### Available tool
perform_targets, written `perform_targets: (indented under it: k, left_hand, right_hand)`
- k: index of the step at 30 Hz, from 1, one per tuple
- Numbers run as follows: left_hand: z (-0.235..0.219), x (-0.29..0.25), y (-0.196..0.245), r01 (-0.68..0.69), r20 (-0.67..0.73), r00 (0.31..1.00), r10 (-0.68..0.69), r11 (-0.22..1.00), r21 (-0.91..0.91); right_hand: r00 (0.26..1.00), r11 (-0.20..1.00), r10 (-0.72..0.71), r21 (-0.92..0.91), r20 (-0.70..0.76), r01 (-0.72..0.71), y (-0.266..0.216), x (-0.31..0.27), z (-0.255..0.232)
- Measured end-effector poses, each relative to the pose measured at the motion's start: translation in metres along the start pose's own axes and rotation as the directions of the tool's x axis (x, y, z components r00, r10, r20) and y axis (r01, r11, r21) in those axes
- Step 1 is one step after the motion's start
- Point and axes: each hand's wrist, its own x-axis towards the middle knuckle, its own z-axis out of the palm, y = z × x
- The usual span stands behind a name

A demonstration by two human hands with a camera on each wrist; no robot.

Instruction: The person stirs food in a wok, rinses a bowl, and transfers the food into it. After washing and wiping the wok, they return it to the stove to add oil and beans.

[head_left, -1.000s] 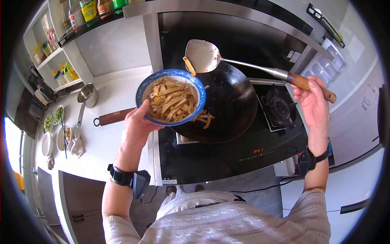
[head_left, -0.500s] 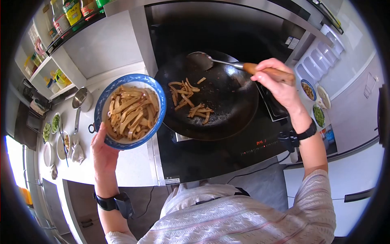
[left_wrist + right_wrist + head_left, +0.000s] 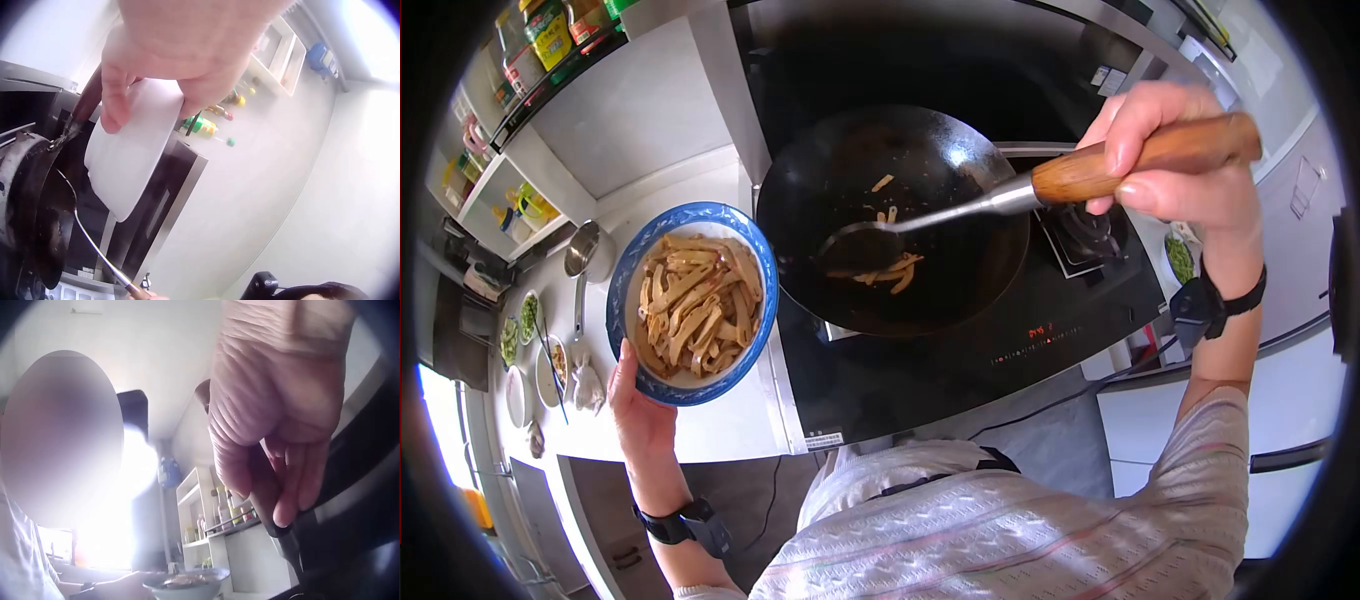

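A blue-rimmed bowl (image 3: 692, 303) full of brown strips is held at its near left edge by my left hand (image 3: 643, 415), thumb on the rim. In the left wrist view that hand (image 3: 181, 50) grips the white underside of the bowl (image 3: 137, 144). My right hand (image 3: 1165, 150) is wrapped round the wooden handle of a metal spatula (image 3: 1010, 195). The spatula's head is down in the dark wok (image 3: 960, 285), over a few strips (image 3: 903, 278). In the right wrist view the fingers of my right hand (image 3: 281, 412) curl round the handle.
The wok sits on a black cooktop (image 3: 880, 390), with a second burner (image 3: 1080, 235) at its right. On the left counter (image 3: 720, 425) are a small metal pot (image 3: 590, 250), dishes of chopped greens and a bowl with chopsticks. Bottles stand on a shelf at upper left.
The bowl has moved left and toward the body, away from the wok. The spatula has gone from above the bowl down into the wok, and the strips there now lie partly under its head.
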Motion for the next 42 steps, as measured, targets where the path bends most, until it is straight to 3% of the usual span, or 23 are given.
perform_targets:
  k: [2,5,6,10,11,13,14,18,21,26,27,31,33,37,42]
  left_hand:
    - [-0.002,-0.002,-0.001,0.005,0.011,1.000,-0.005,1.000,-0.010]
    - [-0.010,-0.006,-0.002,0.011,0.028,1.000,-0.010,1.000,-0.023]
    - [-0.010,-0.007,-0.003,0.009,0.020,1.000,-0.009,1.000,-0.014]
    - [-0.009,-0.013,-0.001,-0.001,-0.004,1.000,0.001,1.000,0.025]
    - [-0.009,-0.015,-0.001,0.002,-0.006,1.000,-0.002,1.000,0.027]
    - [-0.006,-0.016,-0.001,-0.009,-0.024,1.000,0.009,1.000,0.016]
    - [-0.005,-0.016,-0.002,-0.008,-0.018,1.000,0.009,1.000,0.017]
    - [-0.009,-0.019,-0.003,-0.018,-0.008,1.000,0.018,0.999,0.031]
    - [-0.015,-0.020,-0.004,-0.012,-0.020,1.000,0.012,1.000,0.022]
    - [-0.012,-0.021,-0.006,-0.001,-0.049,0.999,0.002,1.000,0.022]
    - [-0.012,-0.021,-0.006,0.006,-0.043,0.999,-0.004,0.999,0.032]
    - [-0.009,-0.020,-0.008,0.001,-0.065,0.998,0.002,0.999,0.048]
    - [-0.009,-0.019,-0.010,-0.005,-0.060,0.998,0.008,0.999,0.044]
    - [-0.012,-0.019,-0.009,-0.004,-0.045,0.999,0.007,0.998,0.067]
    - [-0.005,-0.014,-0.011,-0.017,-0.012,1.000,0.018,0.996,0.086]
  right_hand:
    - [0.984,0.997,0.042,-0.065,0.175,-0.031,-0.009,0.007,-0.006]
    - [0.977,0.984,0.032,-0.179,0.209,0.006,0.013,0.020,0.008]
    - [0.984,0.961,0.070,-0.274,0.164,-0.023,0.022,0.025,0.013]
    - [1.000,0.986,-0.013,-0.169,0.008,0.014,0.027,0.034,0.007]
    - [1.000,0.995,-0.004,-0.102,0.000,0.004,0.025,0.036,0.003]
    - [0.980,0.932,0.201,0.309,-0.012,-0.188,0.031,0.042,0.000]
    - [0.994,0.996,0.093,0.003,-0.048,-0.093,0.038,0.045,0.004]
    - [0.936,0.958,0.279,-0.004,-0.214,-0.287,0.072,0.040,0.001]
    - [0.821,0.925,0.363,0.069,-0.440,-0.373,0.079,0.013,-0.035]
    - [0.727,0.866,0.458,0.072,-0.512,-0.495,0.089,-0.026,-0.096]
    - [0.727,0.865,0.459,0.072,-0.511,-0.496,0.095,-0.029,-0.096]
    - [0.586,0.778,0.626,0.465,-0.514,-0.423,0.152,-0.050,-0.045]
    - [0.632,0.683,0.673,0.651,-0.385,-0.331,0.189,-0.060,-0.007]
    - [0.497,0.544,0.778,0.808,-0.384,-0.227,0.183,-0.055,0.044]
    - [0.508,0.513,0.770,0.848,-0.387,-0.132,0.178,-0.061,0.055]
